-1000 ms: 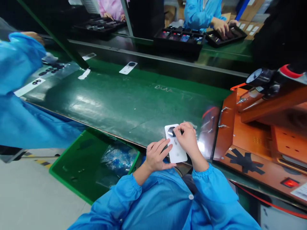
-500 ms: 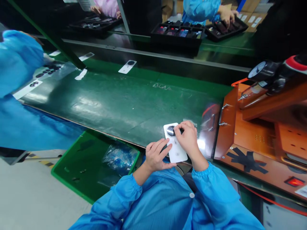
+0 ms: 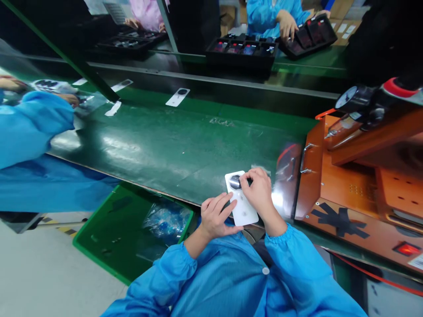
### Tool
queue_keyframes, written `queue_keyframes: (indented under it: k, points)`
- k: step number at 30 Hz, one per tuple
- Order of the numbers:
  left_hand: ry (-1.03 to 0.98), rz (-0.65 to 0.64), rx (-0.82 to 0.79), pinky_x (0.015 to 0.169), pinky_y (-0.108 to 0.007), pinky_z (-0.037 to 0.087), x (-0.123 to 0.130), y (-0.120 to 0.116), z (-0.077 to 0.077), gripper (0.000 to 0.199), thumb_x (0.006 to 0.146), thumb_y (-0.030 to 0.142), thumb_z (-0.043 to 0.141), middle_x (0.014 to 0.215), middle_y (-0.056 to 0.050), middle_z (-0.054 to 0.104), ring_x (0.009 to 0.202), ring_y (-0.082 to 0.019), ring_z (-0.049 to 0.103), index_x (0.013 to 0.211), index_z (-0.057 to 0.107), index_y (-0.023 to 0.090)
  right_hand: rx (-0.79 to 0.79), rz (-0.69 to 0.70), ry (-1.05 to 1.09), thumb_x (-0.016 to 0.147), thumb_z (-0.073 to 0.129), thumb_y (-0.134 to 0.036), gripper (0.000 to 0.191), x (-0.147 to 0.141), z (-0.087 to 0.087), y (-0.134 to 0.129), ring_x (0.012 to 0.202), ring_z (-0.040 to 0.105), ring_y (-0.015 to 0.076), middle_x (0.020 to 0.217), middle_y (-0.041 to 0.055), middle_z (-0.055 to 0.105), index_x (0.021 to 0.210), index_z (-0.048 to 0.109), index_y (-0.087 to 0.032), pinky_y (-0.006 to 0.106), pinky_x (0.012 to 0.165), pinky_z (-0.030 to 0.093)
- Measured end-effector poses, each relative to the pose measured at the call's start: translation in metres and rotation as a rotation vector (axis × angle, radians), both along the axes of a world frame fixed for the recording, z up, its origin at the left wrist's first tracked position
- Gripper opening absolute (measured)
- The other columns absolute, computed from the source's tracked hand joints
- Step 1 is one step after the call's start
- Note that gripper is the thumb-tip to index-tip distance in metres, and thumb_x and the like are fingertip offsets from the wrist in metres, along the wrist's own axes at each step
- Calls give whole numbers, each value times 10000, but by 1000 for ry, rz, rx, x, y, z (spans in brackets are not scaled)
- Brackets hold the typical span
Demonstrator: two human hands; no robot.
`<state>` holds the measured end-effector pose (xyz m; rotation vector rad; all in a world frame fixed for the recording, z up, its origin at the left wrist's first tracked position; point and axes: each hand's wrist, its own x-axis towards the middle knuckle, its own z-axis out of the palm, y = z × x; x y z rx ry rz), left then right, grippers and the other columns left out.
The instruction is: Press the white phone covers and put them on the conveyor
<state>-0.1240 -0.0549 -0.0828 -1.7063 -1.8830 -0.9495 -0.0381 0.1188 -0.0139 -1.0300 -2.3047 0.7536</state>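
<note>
A white phone back cover (image 3: 243,207) with a round, dark camera ring (image 3: 235,182) at its top end lies tilted near the front edge of the green bench. My left hand (image 3: 216,214) grips the cover's left side, fingers bent over the edge and thumb along the bottom. At the upper right, my right hand (image 3: 259,189) is closed in a pinch against the edge of the camera ring. Its fingertips hide whatever is between them, though a small dark patch shows beside them.
An orange press machine (image 3: 310,176) with a gauge stands at the right. Another white cover (image 3: 177,97) lies on the belt behind. Below the left edge sits a green crate (image 3: 99,242) with plastic bags. Co-workers sit at the left and across, near black trays (image 3: 243,50).
My hands and the cover stay almost in place. The co-worker at left has shifted an arm across the bench, and the one opposite has tilted up a black tray.
</note>
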Motion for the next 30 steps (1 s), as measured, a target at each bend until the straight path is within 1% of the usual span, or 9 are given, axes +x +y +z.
queue_keyframes:
  k: [11,16,22,26,30]
  points:
    - [-20,-6,6,984,-430,391,0,0,3,711,889,786,493,1288,-106,743,1195,-288,678,1293,694,236,9,-4,2,898,603,-267,156,0,-1,1,1008,595,249,967,47,659,785,701,-223,390,881,384]
    - [-46,-21,-41,995,-442,378,0,-2,1,727,849,789,559,1307,-121,730,1213,-316,669,1320,683,249,16,-3,12,896,607,-268,154,0,-2,1,989,597,246,957,46,659,786,705,-222,389,871,386]
    - [-36,0,-94,1000,-437,375,-1,-4,-1,741,833,825,540,1312,-113,728,1208,-312,669,1296,707,270,63,-3,5,877,630,-254,111,3,-3,-1,1021,586,251,974,53,638,801,705,-222,390,893,399]
    - [-30,-14,-57,989,-437,379,0,-2,2,730,855,805,531,1309,-122,731,1207,-310,676,1300,700,251,118,-4,14,897,641,-285,108,6,-1,-3,1038,580,260,997,67,630,887,725,-217,404,908,406]
    - [-29,-18,-19,989,-435,386,1,-1,4,705,902,776,483,1302,-125,735,1204,-293,677,1278,705,223,261,-77,-23,936,626,-314,183,13,8,-7,1076,573,288,1080,102,641,1053,725,-214,423,877,405]
